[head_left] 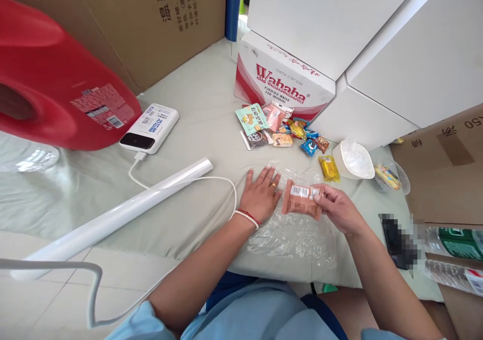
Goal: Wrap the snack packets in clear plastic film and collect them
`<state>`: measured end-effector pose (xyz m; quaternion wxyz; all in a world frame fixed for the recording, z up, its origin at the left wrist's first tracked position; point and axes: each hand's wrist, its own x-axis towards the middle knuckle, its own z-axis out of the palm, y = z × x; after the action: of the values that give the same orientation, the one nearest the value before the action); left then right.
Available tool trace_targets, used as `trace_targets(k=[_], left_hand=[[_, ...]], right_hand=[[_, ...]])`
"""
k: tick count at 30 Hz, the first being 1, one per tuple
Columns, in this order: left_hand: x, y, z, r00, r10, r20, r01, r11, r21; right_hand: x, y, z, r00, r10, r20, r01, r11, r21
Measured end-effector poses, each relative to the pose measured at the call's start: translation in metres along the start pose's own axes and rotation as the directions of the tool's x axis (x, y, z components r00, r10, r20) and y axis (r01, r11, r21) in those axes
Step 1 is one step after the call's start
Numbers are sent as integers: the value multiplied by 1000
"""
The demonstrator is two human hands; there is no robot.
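Head view: our hands at the cloth's near edge.
Right hand (337,206) pinches an orange snack packet (301,203); left hand (260,195) lies flat, fingers spread (on clear plastic (294,237)).

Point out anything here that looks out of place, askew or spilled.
Nothing is spilled or damaged. The snack packets lie in a loose heap by the Wahaha box, and the white tube lies slantwise. The left hand rests flat on the clear plastic bag; the right hand holds an orange packet.

Light blue sleeves, beaded bracelet (246,218), gold ring (273,184)
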<state>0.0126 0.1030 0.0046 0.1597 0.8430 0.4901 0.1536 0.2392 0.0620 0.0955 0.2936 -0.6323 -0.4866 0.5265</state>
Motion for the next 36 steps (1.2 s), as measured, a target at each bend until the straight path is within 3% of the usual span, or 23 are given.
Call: trace_targets(k=[1,3,7,11,14,16,21,24,26,29,32,34,36], left_hand=[[0,0,1,1000,1,-1,-1,1000,2],[1,-1,3,1000,4,-13,-4,1000,10],[1,-1,6,1000,8,-29,-8,1000,23],[1,-2,7,999,12,-31,-11,1000,22],[1,-2,7,999,19,-39,-18,1000,19],[1,-3,7,999,16,-37,-15,1000,18],[1,-2,5,1000,3,-20,-3,1000,4],[1,-1,3,1000,-1,-16,1,1000,-11],[2,0,2,1000,-3,-13,3,1000,-18],[2,0,0,1000,-11,-3,11,1000,-17],[2,0,-1,1000,-22,2,22,1000,-5],[2,0,-2,1000,-24,3,24,1000,3],[3,0,-1,1000,-22,0,22,1000,7]], right_hand=[[-9,8,2,999,31,26,-30,999,-19],[-19,20,3,999,19,-28,-23,990,-138],[-11,20,1,956,-180,-234,75,916,-394],[37,8,7,923,-379,-63,285,785,-550],[99,-1,16,839,-541,57,427,590,-685],[146,-10,18,798,-598,80,431,471,-770],[230,-44,-3,812,-562,158,334,225,-915],[247,-56,-13,793,-530,300,375,37,-926],[250,-57,-13,793,-514,326,358,-39,-933],[243,-50,-6,819,-521,240,256,-43,-966],[225,-36,-4,836,-527,151,187,15,-982],[205,-25,-10,832,-547,95,178,102,-979],[179,-13,-21,811,-585,-5,187,266,-946]])
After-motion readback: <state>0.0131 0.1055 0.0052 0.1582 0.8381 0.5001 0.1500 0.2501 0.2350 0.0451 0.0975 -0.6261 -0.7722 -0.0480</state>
